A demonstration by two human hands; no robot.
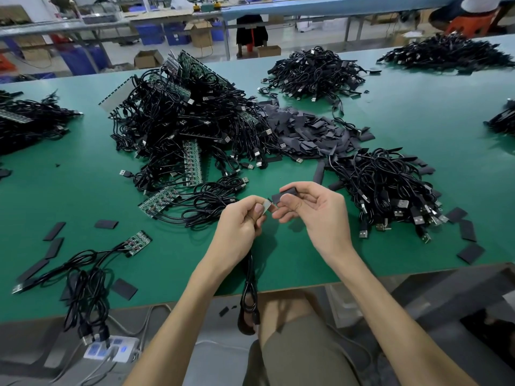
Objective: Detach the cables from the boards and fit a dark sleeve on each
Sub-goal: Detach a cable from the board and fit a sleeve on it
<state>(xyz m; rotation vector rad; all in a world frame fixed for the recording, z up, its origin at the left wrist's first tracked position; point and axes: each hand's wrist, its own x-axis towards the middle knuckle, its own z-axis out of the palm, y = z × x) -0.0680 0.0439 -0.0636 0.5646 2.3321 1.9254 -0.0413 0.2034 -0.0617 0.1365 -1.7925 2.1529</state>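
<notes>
My left hand (241,221) pinches the small board end of a black cable (250,288), whose coil hangs down past the table edge. My right hand (315,210) holds a flat dark sleeve (280,196) just right of that end, its mouth touching the cable's tip. Beyond my hands a big tangle of cables on green boards (184,118) lies on the green table (83,176). Behind it sits a heap of loose dark sleeves (312,132). To the right lies a pile of sleeved cables (390,190).
A short board with cables (138,242) lies at front left, its plugs in a power strip (111,349) below the table edge. Loose sleeves (124,288) are scattered left and right. More cable piles (315,71) sit farther back. A person sits at the far right bench.
</notes>
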